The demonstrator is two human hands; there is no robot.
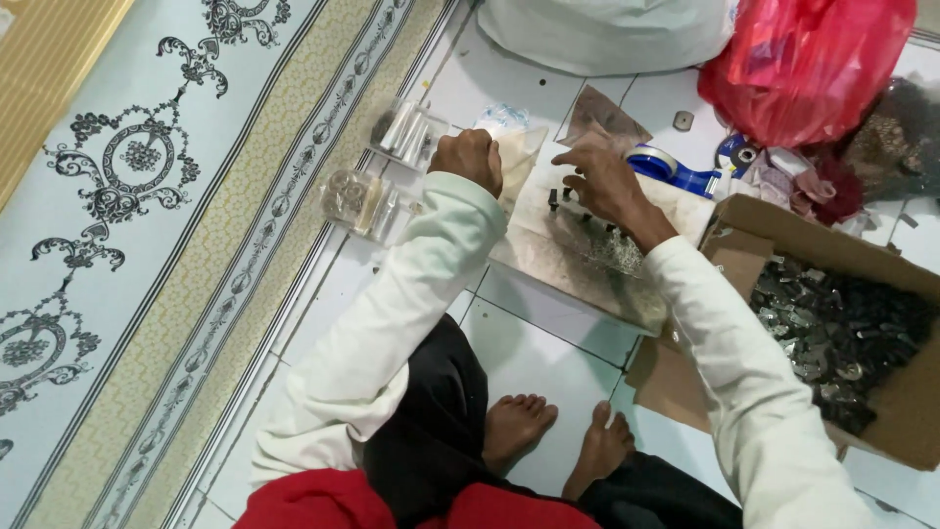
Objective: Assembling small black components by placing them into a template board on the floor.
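A patterned carpet [147,245] covers the floor to the person's left, and a cardboard box [881,264] of small dark metal parts [832,333] sits at the right beside a red plastic bag [803,59]. Between them, a flat metal sheet [568,264] lies on the white tiles [548,362], carrying a row of small dark pieces [563,201]. The right hand [602,181] rests on that row, fingers loosely curled, grasp not discernible; the left hand [470,157] is closed in a fist at the edge of a clear plastic packet [514,137], contents not visible.
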